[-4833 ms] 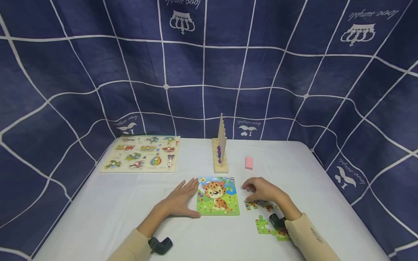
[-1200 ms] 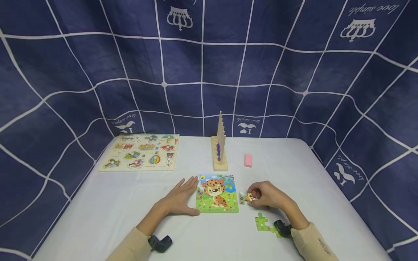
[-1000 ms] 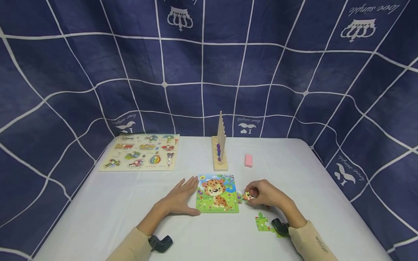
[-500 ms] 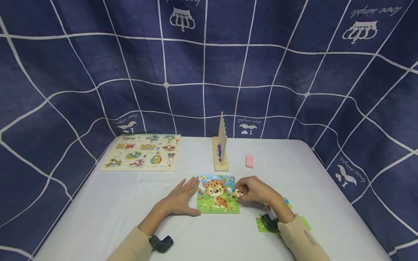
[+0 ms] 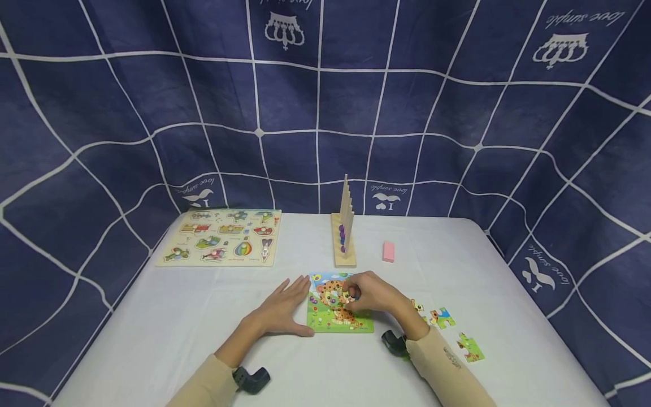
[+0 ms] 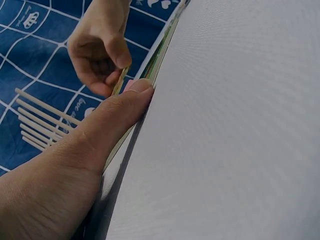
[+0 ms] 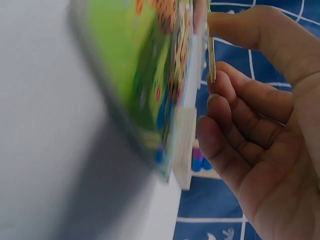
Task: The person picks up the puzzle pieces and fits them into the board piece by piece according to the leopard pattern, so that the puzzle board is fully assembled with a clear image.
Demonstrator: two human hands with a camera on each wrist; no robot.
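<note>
A square puzzle board [image 5: 319, 323] with a cartoon leopard on a green meadow lies flat at the table's middle. My left hand [image 5: 281, 311] rests along its left edge, fingers straight and thumb at the lower corner. Over the board's upper right, my right hand [image 5: 375, 293] pinches a jigsaw piece [image 5: 347, 297] between thumb and fingers. In the right wrist view this piece [image 7: 212, 62] appears edge-on, close over the board; the left wrist view also shows the thin piece [image 6: 120, 81] above my left thumb. Part of the leopard picture is hidden behind my right hand.
Loose jigsaw pieces [image 5: 442, 317] lie to the right, with a green one [image 5: 471, 347] nearer the front; my right forearm covers others. Behind the board stand a wooden peg rack [image 5: 344, 261] with purple and blue beads and a pink block [image 5: 389, 252]. A vehicle puzzle [image 5: 234, 237] lies back left.
My right hand has picked up a jigsaw piece from the loose ones at the right and carried it left over the board. My left hand has stayed at the board's edge.
</note>
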